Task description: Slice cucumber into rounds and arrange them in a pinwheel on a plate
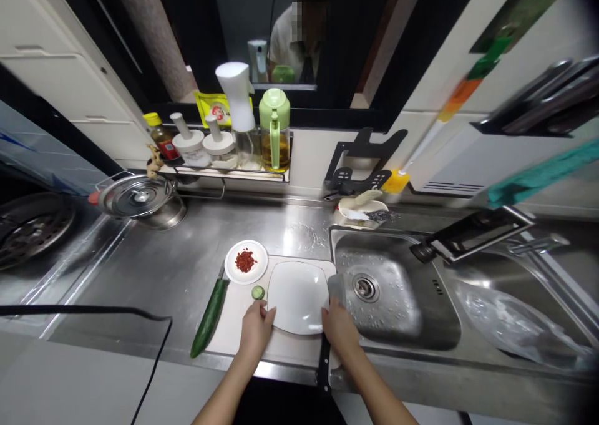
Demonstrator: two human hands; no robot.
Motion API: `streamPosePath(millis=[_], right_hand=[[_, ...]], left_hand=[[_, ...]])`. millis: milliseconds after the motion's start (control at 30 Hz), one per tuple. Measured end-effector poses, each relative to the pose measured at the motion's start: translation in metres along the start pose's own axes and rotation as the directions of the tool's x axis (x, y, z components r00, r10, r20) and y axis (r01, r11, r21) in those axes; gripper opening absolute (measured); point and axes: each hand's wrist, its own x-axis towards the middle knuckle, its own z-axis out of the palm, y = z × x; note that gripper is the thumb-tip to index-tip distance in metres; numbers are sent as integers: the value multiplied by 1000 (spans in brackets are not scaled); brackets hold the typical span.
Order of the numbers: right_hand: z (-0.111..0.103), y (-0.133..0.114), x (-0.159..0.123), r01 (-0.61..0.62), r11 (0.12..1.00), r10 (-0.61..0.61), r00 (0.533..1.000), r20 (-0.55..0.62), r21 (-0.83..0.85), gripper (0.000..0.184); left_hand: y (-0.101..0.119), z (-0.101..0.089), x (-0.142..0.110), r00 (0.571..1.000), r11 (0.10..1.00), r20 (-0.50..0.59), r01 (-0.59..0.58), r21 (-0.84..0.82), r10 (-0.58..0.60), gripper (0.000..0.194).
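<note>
White, glazed square plate (297,297) looks stiff, slippery, breakable; left hand (255,328) and right hand (337,326) clamp fingers on its near corners.

A home kitchen; a stainless steel tabletop (178,269) runs into a steel sink (397,300) with a tap (472,231); a rack (224,172) of oil and seasoning bottles stands against the wall; a lidded pot (138,197) sits nearby; knives (547,103) hang on the right.

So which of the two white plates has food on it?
The small round plate beside the cucumber, holding chopped red bits. The square plate between both hands is bare.
</note>
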Motion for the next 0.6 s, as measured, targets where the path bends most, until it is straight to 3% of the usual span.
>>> streamPosePath(millis=[267,600], right_hand=[[3,-2,-5,5,999,-5,1000,-19,-35,28],[5,-1,-5,18,999,-19,1000,-15,-43,26]], left_hand=[[-21,-28,26,985,999,-168,39,21,-35,32],[-22,-22,36,988,999,-150,45,-5,-46,25]])
